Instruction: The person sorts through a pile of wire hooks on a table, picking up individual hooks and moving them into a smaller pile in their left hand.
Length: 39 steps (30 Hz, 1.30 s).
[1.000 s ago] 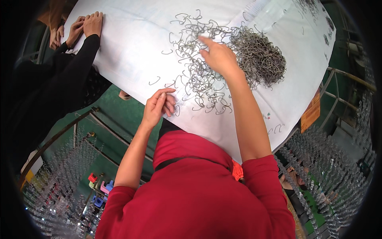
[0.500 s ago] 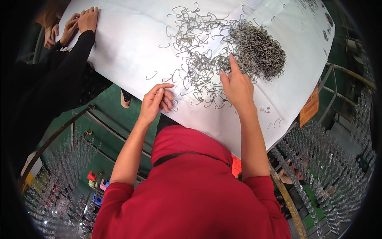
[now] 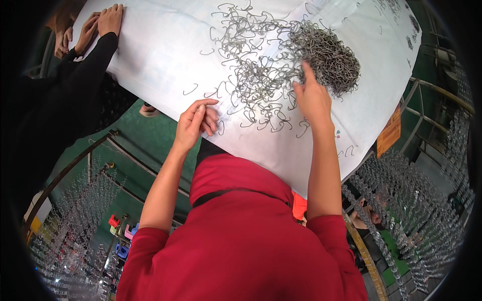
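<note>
My right hand (image 3: 315,103) is over the near left edge of a dense heap of bent metal wire hooks (image 3: 329,62). Its index finger is stretched toward the hooks and the thumb stands apart, with nothing visible between them. To the left of the heap, loose wire hooks (image 3: 256,83) lie scattered and overlapping. At the near table edge my left hand (image 3: 196,123) has its fingers curled and the thumb against the side of the index finger. Whatever it may hold is hidden. A single hook (image 3: 221,128) lies beside its fingertips.
The white-covered table (image 3: 160,55) spreads ahead. Another person's hands (image 3: 103,25) rest on it at the far left. A few separate hooks (image 3: 346,151) and small coloured bits lie at right. Racks of hanging clear strands (image 3: 411,215) and metal rails (image 3: 135,155) flank me.
My right hand has shifted right and slightly away from me, along the heap's edge. A few hooks near it lie differently. My left hand stays nearly in place.
</note>
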Available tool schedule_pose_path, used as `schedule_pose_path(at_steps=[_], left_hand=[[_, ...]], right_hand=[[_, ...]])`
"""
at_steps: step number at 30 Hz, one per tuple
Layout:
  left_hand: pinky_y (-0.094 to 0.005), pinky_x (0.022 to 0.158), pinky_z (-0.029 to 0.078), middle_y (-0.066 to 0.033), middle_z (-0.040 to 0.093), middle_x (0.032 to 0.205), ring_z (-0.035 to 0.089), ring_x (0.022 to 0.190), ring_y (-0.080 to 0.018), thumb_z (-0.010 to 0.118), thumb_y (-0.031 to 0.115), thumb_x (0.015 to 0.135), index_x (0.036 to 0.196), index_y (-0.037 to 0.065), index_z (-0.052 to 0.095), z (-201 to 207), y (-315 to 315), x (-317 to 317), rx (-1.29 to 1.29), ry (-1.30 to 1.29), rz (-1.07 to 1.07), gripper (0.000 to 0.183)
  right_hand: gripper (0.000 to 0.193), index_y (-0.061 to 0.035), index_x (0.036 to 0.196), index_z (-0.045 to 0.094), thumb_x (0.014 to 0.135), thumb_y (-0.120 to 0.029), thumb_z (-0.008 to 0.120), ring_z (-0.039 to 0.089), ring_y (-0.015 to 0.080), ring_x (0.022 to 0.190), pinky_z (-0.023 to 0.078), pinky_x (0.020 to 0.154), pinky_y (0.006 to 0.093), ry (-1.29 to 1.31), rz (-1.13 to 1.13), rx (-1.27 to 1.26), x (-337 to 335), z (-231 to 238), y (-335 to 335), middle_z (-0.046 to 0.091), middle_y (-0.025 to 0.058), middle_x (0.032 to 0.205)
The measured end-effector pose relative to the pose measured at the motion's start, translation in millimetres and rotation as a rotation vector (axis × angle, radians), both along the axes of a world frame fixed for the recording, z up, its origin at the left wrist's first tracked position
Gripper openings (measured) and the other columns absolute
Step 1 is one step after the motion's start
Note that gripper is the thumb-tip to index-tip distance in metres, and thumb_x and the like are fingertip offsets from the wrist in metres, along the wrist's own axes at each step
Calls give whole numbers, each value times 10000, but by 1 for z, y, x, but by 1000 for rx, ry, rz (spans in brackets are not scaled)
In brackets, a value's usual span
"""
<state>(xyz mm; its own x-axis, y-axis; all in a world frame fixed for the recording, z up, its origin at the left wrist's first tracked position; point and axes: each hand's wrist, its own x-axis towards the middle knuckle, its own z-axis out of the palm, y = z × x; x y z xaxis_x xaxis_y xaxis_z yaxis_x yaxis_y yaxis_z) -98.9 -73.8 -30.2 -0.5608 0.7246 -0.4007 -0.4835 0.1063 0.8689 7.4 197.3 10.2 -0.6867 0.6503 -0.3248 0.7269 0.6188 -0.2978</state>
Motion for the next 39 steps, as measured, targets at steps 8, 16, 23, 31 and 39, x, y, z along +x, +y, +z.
schedule_pose_path(at_steps=[8,16,23,31,39], left_hand=[[-182,481,447,-71,572,796,550,589,-88,322,207,987,1150,-20,507,-2,-1,1,-6,4,6,336],[-180,473,445,-70,572,800,552,588,-91,323,205,986,1151,-23,505,1,0,0,-11,4,-5,335],[-184,476,453,-70,569,808,553,589,-94,321,204,986,1157,-24,503,2,2,-1,-8,-12,-4,338],[-183,476,455,-69,568,802,555,590,-92,324,217,987,1156,-21,508,-1,-1,0,9,-1,-5,346],[-188,476,458,-66,563,798,554,590,-92,319,213,988,1148,-19,517,2,1,0,19,-1,11,344]], right_hand=[[500,-169,1319,404,836,-181,529,615,314,732,458,697,417,-5,88,-235,-2,11,2,644,117,722],[480,-179,1309,427,838,-174,518,602,319,686,462,670,423,156,-9,-291,-12,13,-3,631,122,693],[502,-118,1308,428,824,-174,547,582,272,656,463,664,373,160,124,-352,-29,-12,-39,609,97,685],[509,-53,1309,398,826,-164,509,592,277,643,458,647,393,253,-77,-227,-18,1,-18,594,102,637],[417,-66,1224,485,818,-160,483,611,321,632,465,634,436,141,-33,-156,-12,-14,-39,623,135,646]])
